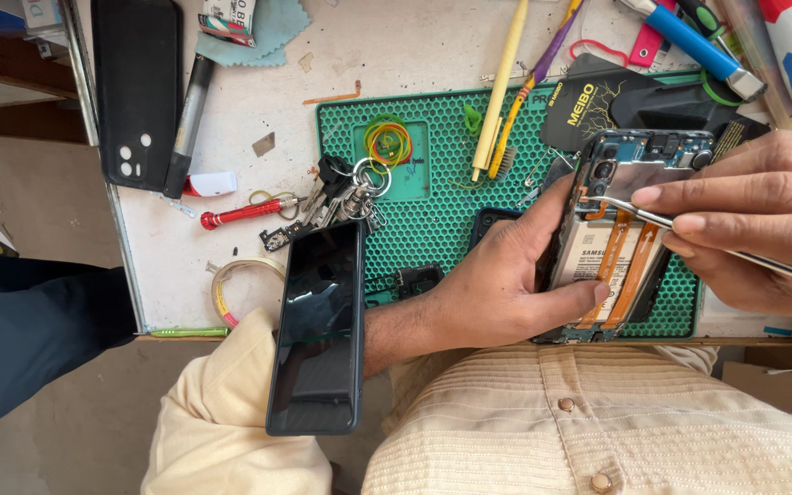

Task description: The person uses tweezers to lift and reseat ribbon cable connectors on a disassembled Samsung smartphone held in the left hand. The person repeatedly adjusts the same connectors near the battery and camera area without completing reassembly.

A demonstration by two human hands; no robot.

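My left hand (pixel 497 284) grips an opened phone (pixel 621 229) with its back cover off, thumb across the battery and orange flex cables. My right hand (pixel 753 220) pinches metal tweezers (pixel 643 215) whose tips rest on the phone's upper left inner edge, just below the camera modules. The phone is held over the right part of a green honeycomb mat (pixel 433 192).
A black phone (pixel 318 325) lies screen-up over my left forearm and the table edge. Keys (pixel 346 192), rubber bands (pixel 388 142), a red screwdriver (pixel 245 213), a black back cover (pixel 137 92), a brush (pixel 499 92) and other tools litter the white table (pixel 249 110).
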